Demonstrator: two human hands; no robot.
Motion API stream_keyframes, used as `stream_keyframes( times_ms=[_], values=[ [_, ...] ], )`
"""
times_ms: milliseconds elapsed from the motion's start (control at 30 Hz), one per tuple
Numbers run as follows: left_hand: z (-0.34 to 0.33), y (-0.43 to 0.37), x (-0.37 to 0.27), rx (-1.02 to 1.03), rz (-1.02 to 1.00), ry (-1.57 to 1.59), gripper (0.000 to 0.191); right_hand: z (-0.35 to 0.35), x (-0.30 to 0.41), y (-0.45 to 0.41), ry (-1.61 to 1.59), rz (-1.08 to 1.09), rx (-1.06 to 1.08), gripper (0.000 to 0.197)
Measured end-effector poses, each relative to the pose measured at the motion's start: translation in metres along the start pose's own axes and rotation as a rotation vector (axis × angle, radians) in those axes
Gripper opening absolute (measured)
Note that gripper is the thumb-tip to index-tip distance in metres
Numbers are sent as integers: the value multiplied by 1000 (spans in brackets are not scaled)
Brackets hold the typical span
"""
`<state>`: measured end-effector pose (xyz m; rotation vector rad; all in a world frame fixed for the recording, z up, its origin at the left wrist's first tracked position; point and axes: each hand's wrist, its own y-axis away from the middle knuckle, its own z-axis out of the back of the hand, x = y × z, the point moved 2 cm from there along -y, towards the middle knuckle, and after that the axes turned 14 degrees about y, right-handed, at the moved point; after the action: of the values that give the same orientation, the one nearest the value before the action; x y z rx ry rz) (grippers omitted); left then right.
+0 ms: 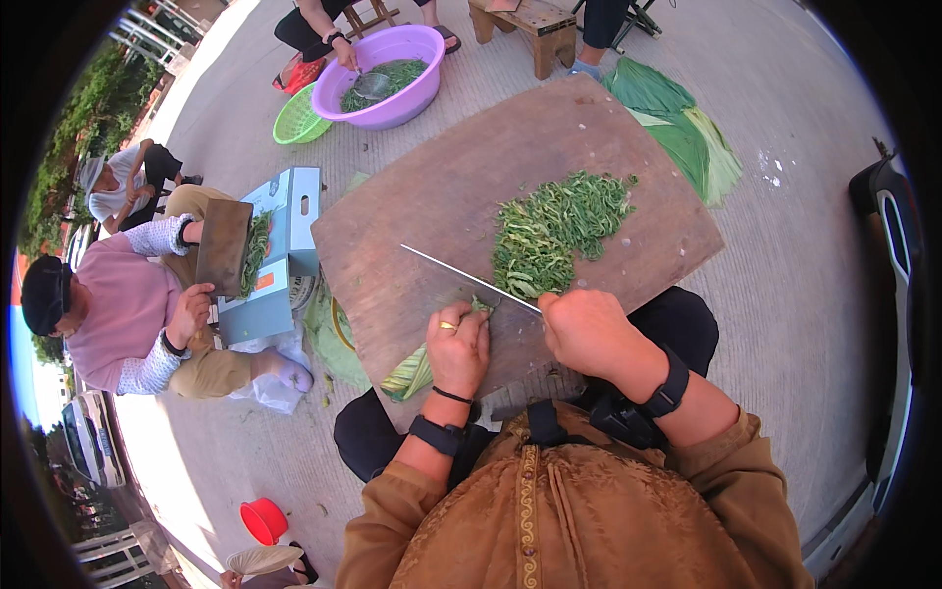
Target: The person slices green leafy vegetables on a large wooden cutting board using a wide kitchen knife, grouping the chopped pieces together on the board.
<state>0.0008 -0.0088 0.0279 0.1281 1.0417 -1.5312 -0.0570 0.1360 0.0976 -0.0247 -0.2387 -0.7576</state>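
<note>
Across my lap lies a large brown wooden board (pixel 441 191). My right hand (pixel 589 331) grips the end of a large knife (pixel 471 277), whose long edge shows as a thin bright line slanting up to the left; its handle is hidden in my fist. My left hand (pixel 460 350), with a ring and a dark wristband, presses a rolled bundle of green leaves (pixel 408 374) onto the board, its cut end just left of the blade. Beyond the knife is a heap of shredded green leaves (pixel 552 232).
Left, a seated person holds a cleaver or small board (pixel 223 247) over a blue carton (pixel 268 309). Ahead, another person stirs greens in a purple basin (pixel 379 118) beside a green basket (pixel 298 121). Large leaves (pixel 673 132) lie past the board's far right edge. A red bucket (pixel 263 521) stands lower left.
</note>
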Motion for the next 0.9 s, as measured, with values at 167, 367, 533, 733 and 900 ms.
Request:
stream_keyframes(
  times_ms=[167,367,533,733,900],
  values=[
    [-1,-2,2,-21,60,5,10,6,-4,14,47,-10,-74,9],
    [-4,-1,5,-51,71,1,8,10,0,29,81,50,30,10],
    [2,-10,-4,-69,43,4,7,19,2,28,67,86,71,10],
    [2,-11,2,-95,44,44,9,20,6,11,65,107,162,10],
    [5,-10,0,-87,62,51,9,8,20,-12,-33,91,185,11]
  ],
)
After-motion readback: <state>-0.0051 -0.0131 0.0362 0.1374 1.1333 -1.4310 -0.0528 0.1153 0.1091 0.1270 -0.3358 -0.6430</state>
